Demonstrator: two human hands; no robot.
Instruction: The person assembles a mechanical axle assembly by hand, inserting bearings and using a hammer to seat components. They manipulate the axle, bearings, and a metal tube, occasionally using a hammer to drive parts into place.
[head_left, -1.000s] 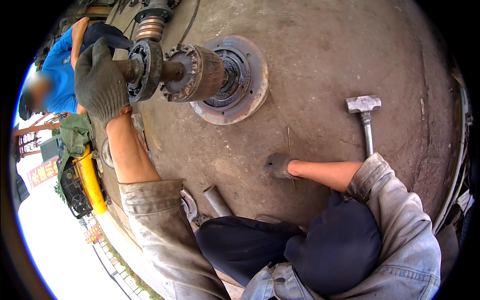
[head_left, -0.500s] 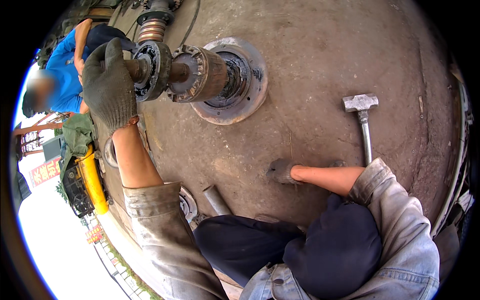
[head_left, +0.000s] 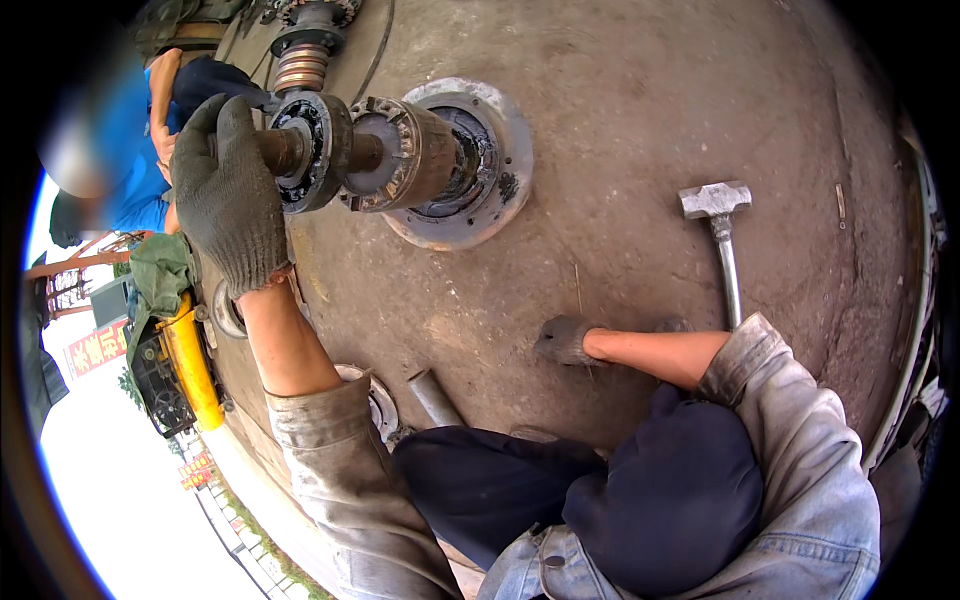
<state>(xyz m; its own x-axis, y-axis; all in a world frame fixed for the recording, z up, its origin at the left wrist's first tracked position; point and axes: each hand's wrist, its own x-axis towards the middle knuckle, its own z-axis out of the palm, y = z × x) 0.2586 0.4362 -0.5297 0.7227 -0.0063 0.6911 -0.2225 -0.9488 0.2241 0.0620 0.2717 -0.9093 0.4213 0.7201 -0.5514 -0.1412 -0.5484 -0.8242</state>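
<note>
My left hand (head_left: 228, 195), in a dark knitted glove, is wrapped around the upper end of a motor rotor's shaft (head_left: 281, 152). Below the hand, a bearing ring (head_left: 325, 150) smeared with black grease sits on that shaft. The rotor body (head_left: 428, 165), brown and finned, stands over a round metal flange (head_left: 508, 190) with dark grease around its middle. My right hand (head_left: 565, 341), also gloved, hangs low over the ground with its fingers curled and no object visible in it. To its right lies a sledgehammer (head_left: 718, 200) with a metal handle.
A metal tube (head_left: 435, 398) and a ring-shaped part (head_left: 382, 408) lie by my knee. Another shaft with copper-coloured rings (head_left: 303, 68) stands at the far left, near a person in blue (head_left: 125, 140). A yellow cylinder-shaped machine (head_left: 190, 365) is at the left.
My left hand and the shaft's upper end have shifted slightly right and nearer to me. The right hand stays in place. The person in blue has moved a little.
</note>
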